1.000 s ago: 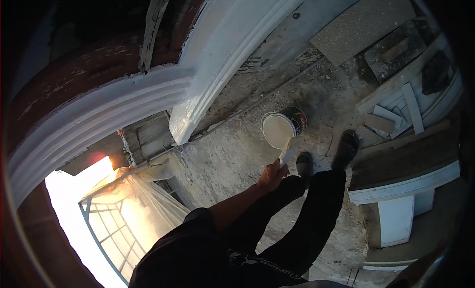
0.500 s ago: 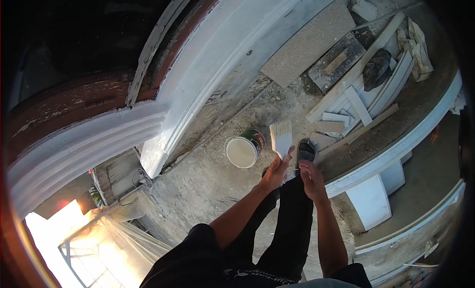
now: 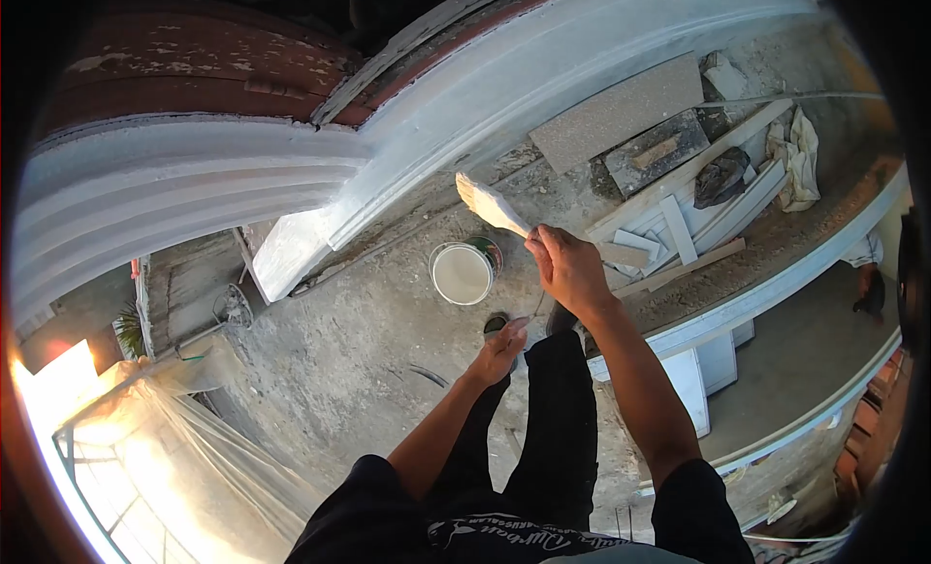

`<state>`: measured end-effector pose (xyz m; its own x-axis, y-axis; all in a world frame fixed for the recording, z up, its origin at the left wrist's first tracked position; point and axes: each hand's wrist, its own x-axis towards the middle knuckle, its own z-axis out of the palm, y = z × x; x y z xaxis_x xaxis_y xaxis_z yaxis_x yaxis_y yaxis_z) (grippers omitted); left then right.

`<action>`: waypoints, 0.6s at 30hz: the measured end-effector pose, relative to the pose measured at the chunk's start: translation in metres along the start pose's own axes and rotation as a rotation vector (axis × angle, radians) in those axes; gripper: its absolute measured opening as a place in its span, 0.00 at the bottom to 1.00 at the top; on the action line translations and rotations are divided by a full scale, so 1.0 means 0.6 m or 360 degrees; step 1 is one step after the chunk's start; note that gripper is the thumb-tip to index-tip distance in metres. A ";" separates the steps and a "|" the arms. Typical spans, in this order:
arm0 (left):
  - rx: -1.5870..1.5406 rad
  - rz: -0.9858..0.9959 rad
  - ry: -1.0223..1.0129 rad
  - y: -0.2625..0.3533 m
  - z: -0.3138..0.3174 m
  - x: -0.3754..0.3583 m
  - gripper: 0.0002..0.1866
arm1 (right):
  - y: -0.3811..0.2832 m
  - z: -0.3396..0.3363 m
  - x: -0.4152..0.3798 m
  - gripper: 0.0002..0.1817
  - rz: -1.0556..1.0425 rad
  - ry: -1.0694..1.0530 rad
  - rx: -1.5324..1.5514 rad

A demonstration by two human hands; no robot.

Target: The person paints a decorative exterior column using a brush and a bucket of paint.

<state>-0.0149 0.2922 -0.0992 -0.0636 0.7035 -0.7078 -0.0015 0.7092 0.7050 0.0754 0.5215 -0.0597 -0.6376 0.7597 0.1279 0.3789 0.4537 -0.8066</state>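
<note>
A wide paintbrush (image 3: 492,204) with pale, paint-coated bristles is in my right hand (image 3: 572,271), whose fingers close round its handle. Its bristle end points up and left, past the bucket. My left hand (image 3: 498,354) hangs lower, over my foot, with fingers stretched out and nothing in them. Just beyond that hand, a round paint bucket (image 3: 492,257) stands on the rough concrete floor. White paint (image 3: 460,275) shows inside it, and its outer wall carries a dark green label.
A white moulded ledge (image 3: 436,142) runs along the far side. On the right lie stone slabs (image 3: 621,108), white strips (image 3: 677,229) and a black bag (image 3: 722,176) beside a curved white-edged wall (image 3: 718,323). Translucent sheeting (image 3: 208,418) hangs at lower left. A person (image 3: 866,263) is at far right.
The paintbrush has passed from my left hand to my right and now tilts up-left. My right hand has risen; my left has dropped lower and left. The view has shifted.
</note>
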 end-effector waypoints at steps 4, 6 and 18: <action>0.0977 -0.0276 0.0201 -0.191 -0.041 -0.129 0.25 | -0.063 0.088 0.100 0.12 -0.0060 -0.0431 -0.0302; 0.1092 -0.0611 0.0206 -0.242 -0.059 -0.193 0.29 | -0.045 0.110 0.137 0.12 -0.0153 -0.0339 -0.0360; 0.0775 -0.1270 -0.0033 -0.302 -0.103 -0.316 0.49 | 0.060 -0.085 0.190 0.11 0.0495 0.0108 -0.1305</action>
<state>-0.0641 0.0271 -0.0900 -0.2058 -0.0025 -0.9786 0.3815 0.9207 -0.0826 0.0503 0.6483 -0.0444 -0.3939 0.9188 0.0261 0.9078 0.3933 -0.1454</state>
